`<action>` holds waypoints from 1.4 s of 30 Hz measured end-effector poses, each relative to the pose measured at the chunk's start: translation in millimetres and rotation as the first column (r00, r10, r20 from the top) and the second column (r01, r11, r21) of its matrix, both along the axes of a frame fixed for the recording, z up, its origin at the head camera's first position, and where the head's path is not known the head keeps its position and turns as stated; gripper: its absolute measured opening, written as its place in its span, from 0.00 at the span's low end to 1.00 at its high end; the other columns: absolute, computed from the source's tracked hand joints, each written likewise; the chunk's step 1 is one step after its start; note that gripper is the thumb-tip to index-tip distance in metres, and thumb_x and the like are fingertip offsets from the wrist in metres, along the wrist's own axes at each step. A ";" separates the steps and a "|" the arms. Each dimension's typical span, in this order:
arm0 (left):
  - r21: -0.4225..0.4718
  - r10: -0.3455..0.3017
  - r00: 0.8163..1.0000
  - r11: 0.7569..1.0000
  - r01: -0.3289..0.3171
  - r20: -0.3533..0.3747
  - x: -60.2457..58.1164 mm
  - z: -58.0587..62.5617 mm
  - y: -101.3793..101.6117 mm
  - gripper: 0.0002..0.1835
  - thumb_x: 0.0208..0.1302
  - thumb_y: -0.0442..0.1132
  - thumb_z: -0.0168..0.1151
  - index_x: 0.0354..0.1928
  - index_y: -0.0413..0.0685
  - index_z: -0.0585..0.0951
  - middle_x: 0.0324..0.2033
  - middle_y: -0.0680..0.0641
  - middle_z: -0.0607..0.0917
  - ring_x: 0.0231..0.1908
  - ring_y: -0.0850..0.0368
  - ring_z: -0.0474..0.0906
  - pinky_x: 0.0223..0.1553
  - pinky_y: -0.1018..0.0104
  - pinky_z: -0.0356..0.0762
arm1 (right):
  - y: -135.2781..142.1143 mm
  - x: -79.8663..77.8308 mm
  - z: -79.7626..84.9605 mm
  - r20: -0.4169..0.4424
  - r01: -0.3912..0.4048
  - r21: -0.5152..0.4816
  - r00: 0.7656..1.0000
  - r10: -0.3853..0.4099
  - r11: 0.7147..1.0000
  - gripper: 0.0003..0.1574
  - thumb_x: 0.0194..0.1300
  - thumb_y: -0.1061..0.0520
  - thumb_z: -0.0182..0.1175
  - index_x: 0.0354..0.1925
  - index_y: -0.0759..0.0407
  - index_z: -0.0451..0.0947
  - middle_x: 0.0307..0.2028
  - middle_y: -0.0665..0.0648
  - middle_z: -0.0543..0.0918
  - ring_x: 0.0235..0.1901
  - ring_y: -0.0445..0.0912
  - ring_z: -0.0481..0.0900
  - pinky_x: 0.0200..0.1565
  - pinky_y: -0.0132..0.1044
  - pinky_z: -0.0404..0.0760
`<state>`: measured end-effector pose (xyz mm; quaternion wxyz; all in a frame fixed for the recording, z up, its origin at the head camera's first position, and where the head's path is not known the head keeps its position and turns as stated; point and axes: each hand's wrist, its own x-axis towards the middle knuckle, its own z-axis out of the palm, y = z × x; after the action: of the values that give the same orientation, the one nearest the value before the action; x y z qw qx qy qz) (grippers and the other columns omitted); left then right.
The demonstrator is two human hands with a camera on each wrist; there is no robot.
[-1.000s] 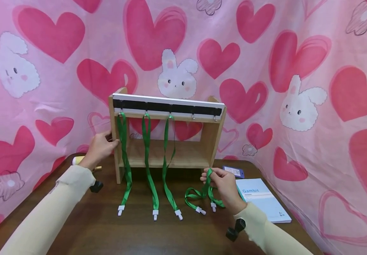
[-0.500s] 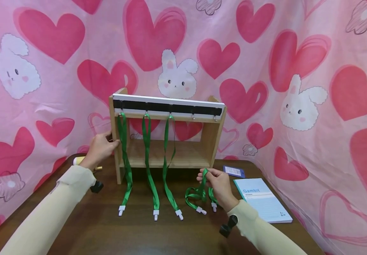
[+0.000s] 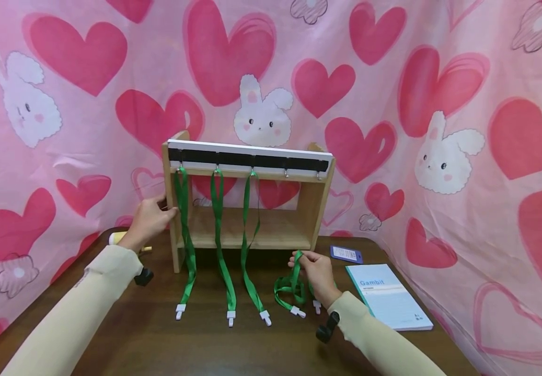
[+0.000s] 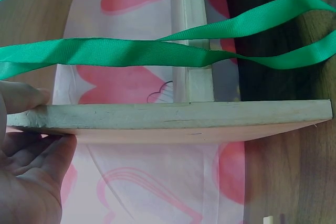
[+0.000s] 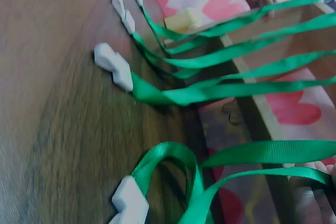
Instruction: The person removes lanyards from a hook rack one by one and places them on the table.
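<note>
My left hand [image 3: 150,222] grips the left side panel of a wooden rack [image 3: 252,230], thumb in front and fingers behind, as the left wrist view shows. My right hand [image 3: 316,272] pinches a green lanyard [image 3: 295,271] by its looped strap, low in front of the rack's right side. That lanyard's lower part lies bunched on the table, ending in a white clip [image 3: 297,312]. Another white clip [image 3: 316,306] with green strap lies partly hidden behind the right hand. Three green lanyards, including the middle one [image 3: 219,224], hang from hooks along the rack's black strip [image 3: 252,159].
Two hooks at the strip's right end, one a small metal hook [image 3: 286,172], carry nothing. On the right of the brown table [image 3: 195,350] lie a notebook [image 3: 393,297] and a blue-edged card [image 3: 346,254]. A yellow object [image 3: 116,238] is behind the left forearm.
My right hand has shifted left with the pinched strap, uncovering more of the notebook's left edge. The left hand stays on the rack's side panel.
</note>
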<state>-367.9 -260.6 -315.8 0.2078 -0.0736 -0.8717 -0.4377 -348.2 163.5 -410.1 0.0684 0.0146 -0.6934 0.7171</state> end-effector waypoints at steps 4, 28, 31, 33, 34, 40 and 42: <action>0.003 0.005 1.000 1.000 -0.005 -0.008 1.2 0.9 0.7 0.31 0.72 0.38 0.60 0.73 0.35 0.66 0.62 0.26 0.78 0.56 0.30 0.82 0.50 0.41 0.83 | 3.4 -7.7 -6.1 -0.009 0.024 -0.003 1.000 -0.024 1.000 0.17 0.71 0.62 0.61 0.51 0.75 0.83 0.39 0.67 0.91 0.32 0.42 0.90 0.38 0.34 0.90; -0.030 0.025 0.999 0.999 -0.025 -0.030 0.2 2.3 2.2 0.32 0.71 0.37 0.60 0.73 0.33 0.66 0.61 0.26 0.79 0.55 0.32 0.83 0.50 0.42 0.84 | 16.1 -29.1 -47.7 0.010 0.133 0.194 0.990 -0.138 0.972 0.18 0.69 0.60 0.61 0.50 0.72 0.85 0.37 0.63 0.92 0.33 0.45 0.92 0.34 0.30 0.89; -0.027 0.019 1.000 0.999 -0.019 -0.017 1.6 1.7 2.2 0.32 0.72 0.37 0.60 0.74 0.34 0.65 0.62 0.26 0.78 0.55 0.31 0.82 0.50 0.42 0.84 | 15.3 -28.8 -49.1 0.011 0.148 0.230 0.988 -0.155 0.962 0.17 0.68 0.60 0.61 0.49 0.69 0.86 0.37 0.62 0.92 0.33 0.44 0.91 0.34 0.29 0.89; -0.026 0.018 1.000 0.999 -0.018 -0.013 2.5 1.6 2.2 0.33 0.72 0.38 0.60 0.74 0.34 0.64 0.63 0.26 0.78 0.55 0.31 0.82 0.50 0.42 0.84 | 14.4 -28.0 -48.7 0.009 0.161 0.256 0.986 -0.169 0.953 0.16 0.68 0.60 0.61 0.49 0.68 0.87 0.37 0.61 0.92 0.33 0.44 0.91 0.34 0.29 0.88; -0.026 0.018 1.000 0.999 -0.019 -0.013 2.8 1.4 2.1 0.33 0.72 0.38 0.60 0.74 0.34 0.64 0.62 0.26 0.78 0.55 0.31 0.82 0.50 0.42 0.84 | 13.9 -27.3 -48.1 0.007 0.168 0.267 0.984 -0.176 0.949 0.15 0.68 0.60 0.62 0.49 0.67 0.87 0.37 0.61 0.92 0.33 0.44 0.91 0.34 0.28 0.88; -0.023 0.014 0.999 1.000 -0.015 -0.037 2.0 0.4 1.5 0.32 0.71 0.37 0.60 0.73 0.32 0.65 0.60 0.25 0.80 0.53 0.32 0.83 0.48 0.42 0.85 | 12.6 -23.3 -45.6 0.003 0.181 0.342 0.981 -0.194 0.922 0.15 0.68 0.59 0.63 0.49 0.63 0.88 0.35 0.59 0.92 0.32 0.42 0.91 0.33 0.28 0.87; -0.019 0.008 0.999 1.000 -0.009 -0.046 1.7 0.4 1.5 0.31 0.71 0.37 0.60 0.73 0.32 0.66 0.59 0.25 0.80 0.53 0.32 0.84 0.48 0.42 0.85 | 13.6 -22.0 -44.6 -0.003 0.186 0.389 0.980 -0.201 0.902 0.14 0.67 0.58 0.63 0.48 0.61 0.88 0.34 0.56 0.93 0.31 0.40 0.90 0.34 0.26 0.86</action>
<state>-366.3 -259.1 -315.4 0.2287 -0.0819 -0.8711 -0.4268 -370.1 177.0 -454.8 0.1220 -0.0544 -0.8204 0.5560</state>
